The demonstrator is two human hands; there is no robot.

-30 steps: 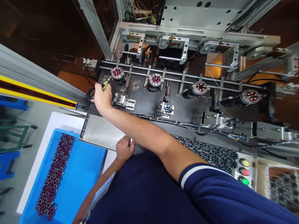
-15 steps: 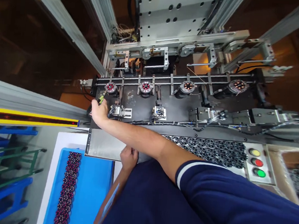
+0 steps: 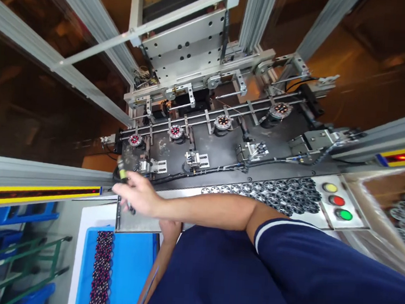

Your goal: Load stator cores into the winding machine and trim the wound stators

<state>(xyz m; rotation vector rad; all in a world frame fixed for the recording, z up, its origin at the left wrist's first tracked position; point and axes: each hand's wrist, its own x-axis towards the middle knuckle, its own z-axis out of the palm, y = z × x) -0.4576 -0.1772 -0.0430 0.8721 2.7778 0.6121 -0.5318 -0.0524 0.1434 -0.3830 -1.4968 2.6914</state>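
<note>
My right hand [image 3: 140,195] reaches across to the left end of the machine bench. It is closed on a slim tool with a yellow-green band [image 3: 123,174], whose dark end sticks out below the palm; its exact kind is blurred. Just beyond the hand is the leftmost round fixture [image 3: 135,140], with a red-and-black part on it. My left hand [image 3: 170,228] is low at the metal front ledge [image 3: 136,223], beneath my right forearm, which hides its fingers. Further fixtures bear a red part [image 3: 176,131] and copper-coloured parts [image 3: 223,121].
Rows of black ring parts [image 3: 280,194] lie on the ledge beside yellow, red and green buttons [image 3: 343,214]. A blue tray [image 3: 131,273] at lower left holds stacked parts [image 3: 102,271]. Yellow light-curtain bars [image 3: 35,194] flank the bench. Small clamps [image 3: 196,160] and cables stand along its front.
My right hand has drawn back from the leftmost fixture towards the front ledge, still holding the tool. My left hand is now more covered by the forearm. The view has turned.
</note>
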